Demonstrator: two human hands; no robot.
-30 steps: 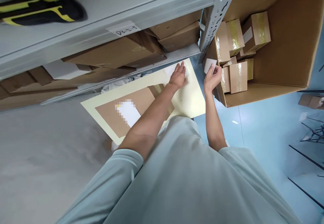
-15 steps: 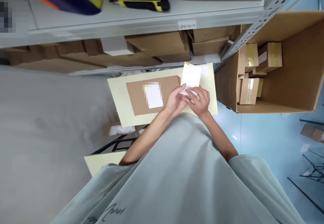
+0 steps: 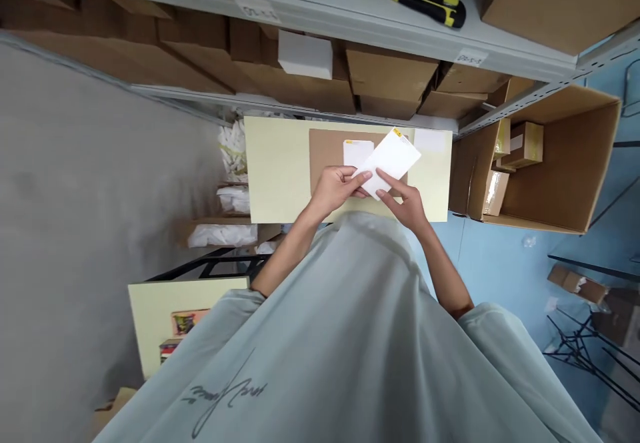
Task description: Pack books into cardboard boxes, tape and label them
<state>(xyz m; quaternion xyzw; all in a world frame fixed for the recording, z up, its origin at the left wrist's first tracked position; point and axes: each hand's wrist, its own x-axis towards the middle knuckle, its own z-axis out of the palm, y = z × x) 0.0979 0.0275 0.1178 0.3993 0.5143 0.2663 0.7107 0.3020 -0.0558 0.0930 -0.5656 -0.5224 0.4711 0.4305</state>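
A white card with a small yellow mark [image 3: 395, 159] is held tilted over the pale yellow board [image 3: 280, 169]. My left hand [image 3: 336, 189] is closed on its lower left part, thumb on top. Against its lower right edge rests my right hand [image 3: 404, 201], thumb and index finger apart and touching the card. Beneath lies a flat brown cardboard piece [image 3: 325, 146] bearing a white label [image 3: 356, 151], partly covered by the card and my left hand. Another white sheet [image 3: 431, 140] lies at the board's right end.
A metal shelf [image 3: 410, 29] crosses the top, with yellow-black cutters [image 3: 425, 1] and brown boxes [image 3: 390, 73]. On the right, an open carton [image 3: 565, 163] holds small taped boxes. White bags [image 3: 223, 235] lie left of the board; a second pale board [image 3: 190, 289] is lower left.
The view has shifted and turned. The card has tilted to the right and now lies more over the brown cardboard. My right thumb and index finger have spread apart.
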